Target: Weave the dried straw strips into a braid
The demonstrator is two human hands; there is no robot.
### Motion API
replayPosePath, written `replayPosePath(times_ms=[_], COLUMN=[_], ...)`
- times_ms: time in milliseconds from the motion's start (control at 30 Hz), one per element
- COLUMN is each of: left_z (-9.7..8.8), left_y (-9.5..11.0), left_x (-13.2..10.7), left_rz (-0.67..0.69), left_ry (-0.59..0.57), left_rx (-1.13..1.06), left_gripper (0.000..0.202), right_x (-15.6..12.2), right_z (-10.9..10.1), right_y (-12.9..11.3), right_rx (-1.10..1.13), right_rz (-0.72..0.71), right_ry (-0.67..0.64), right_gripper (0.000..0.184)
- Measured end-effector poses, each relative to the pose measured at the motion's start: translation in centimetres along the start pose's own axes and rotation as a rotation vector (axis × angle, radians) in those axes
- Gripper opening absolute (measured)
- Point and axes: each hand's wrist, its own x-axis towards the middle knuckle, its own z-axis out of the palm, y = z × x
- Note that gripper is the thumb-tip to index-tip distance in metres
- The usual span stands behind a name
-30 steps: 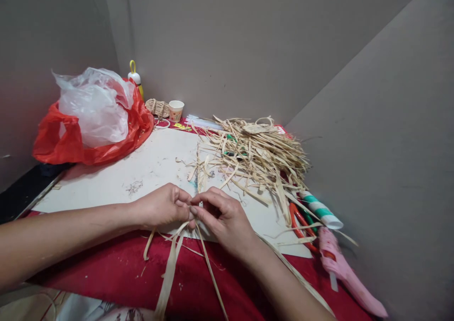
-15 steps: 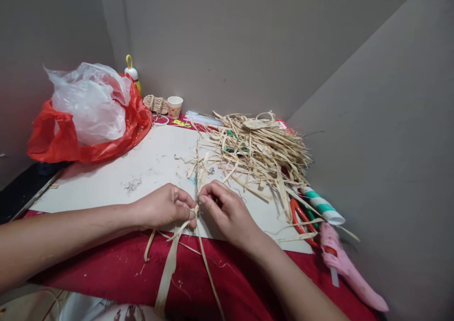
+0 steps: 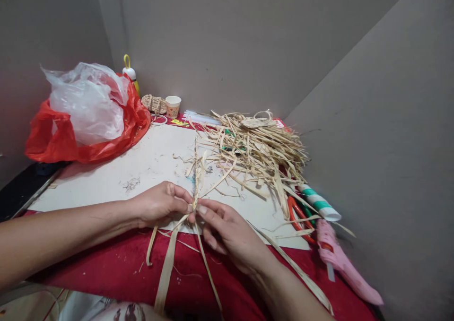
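A thin braid of dried straw strips (image 3: 195, 194) runs away from me across a white board (image 3: 152, 151). My left hand (image 3: 166, 204) pinches it at its near end from the left. From the right, my right hand (image 3: 222, 224) closes on the same spot, thumb and forefinger together. Loose strips hang from the pinch: a wide flat strip (image 3: 167, 269) and a thin one (image 3: 208, 264) drop over the red cloth (image 3: 117, 264). Another long strip (image 3: 301, 273) passes beyond my right forearm to the lower right. The exact crossing of strips is hidden by my fingertips.
A heap of dried straw (image 3: 269, 146) lies at the back right. Orange-handled scissors (image 3: 296, 217), a green-striped roll (image 3: 321, 203) and a pink glue gun (image 3: 342, 262) line the right edge. Plastic bags (image 3: 88, 108), a paper cup (image 3: 173, 107) and a woven straw piece (image 3: 153, 104) stand at back left.
My right hand has shifted down and closer to my left fingertips. A long strip now lies to the right past my right forearm. My left hand keeps its pinch.
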Motion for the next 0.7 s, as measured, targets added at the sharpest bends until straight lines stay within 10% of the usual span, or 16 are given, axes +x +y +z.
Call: replayPosePath(times_ms=[433,700], left_z=[0.5,-0.3], left_y=[0.7,1.0], left_x=[-0.8,-1.4], left_rz=[0.047,0.101], left_ry=[0.018,0.018], left_rx=[-0.04,0.092], left_gripper=[0.018,0.021], right_x=[1.0,1.3], right_z=[-0.1,0.5], right_y=[0.3,1.1], right_rx=[0.14,-0.058], right_rz=[0.193,-0.088], right_ry=[-0.251,-0.17], right_gripper=[0.033,0.036])
